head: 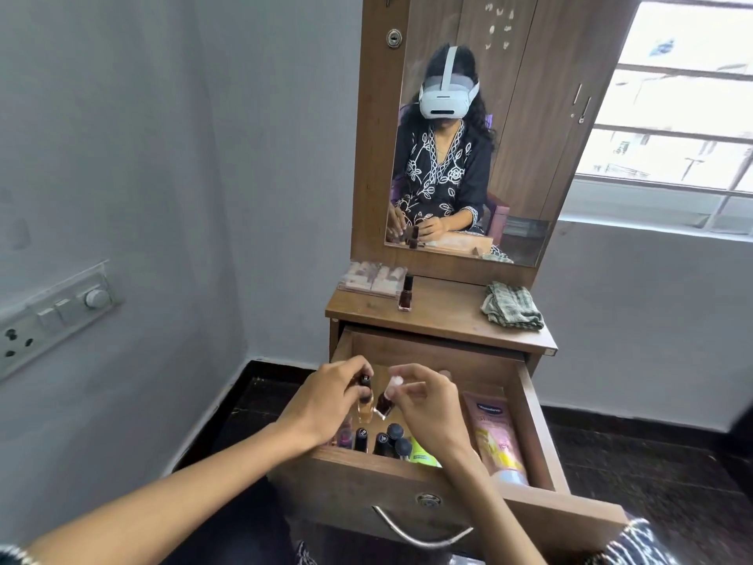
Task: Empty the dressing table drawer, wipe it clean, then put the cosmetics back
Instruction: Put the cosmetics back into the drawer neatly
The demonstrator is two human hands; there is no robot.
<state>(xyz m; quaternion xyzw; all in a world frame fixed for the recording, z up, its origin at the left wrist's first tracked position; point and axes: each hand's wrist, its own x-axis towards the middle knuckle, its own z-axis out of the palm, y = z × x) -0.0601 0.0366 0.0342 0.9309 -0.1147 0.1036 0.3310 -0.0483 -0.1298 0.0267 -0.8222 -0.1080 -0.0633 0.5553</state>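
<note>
Pinching a small amber bottle (365,405) by its black cap, the left hand (326,405) has its grip pressed together on it just above the open drawer (533,422), while the right hand (428,405) has its fingertips closed on a dark nail polish bottle (384,404) with a pale cap, tilted so the two bottles nearly touch. Both hover over the rear left part of the drawer.

This reads as the emptying step, and early in it: the drawer holds several dark-capped bottles (389,440) along its front wall, a yellow-green tube (423,452) beside them, and a pink lotion tube (499,438) lying along the right side. On the counter (444,320) above, one dark nail polish bottle (406,294) stands upright just beside a clear case (373,279) at the back left, and a folded greenish cloth (512,307) waits at the right, well apart from them.

The next move likely calls for lifting both bottles clear of the drawer's back edge and standing them upright on the counter near the one already there, keeping the cloth free for wiping. Two small glass bottles at once could knock together or tip on landing.

Both forearms reach forward from the lower frame, wrists bent down, hands converging over the drawer with knuckles up.
</note>
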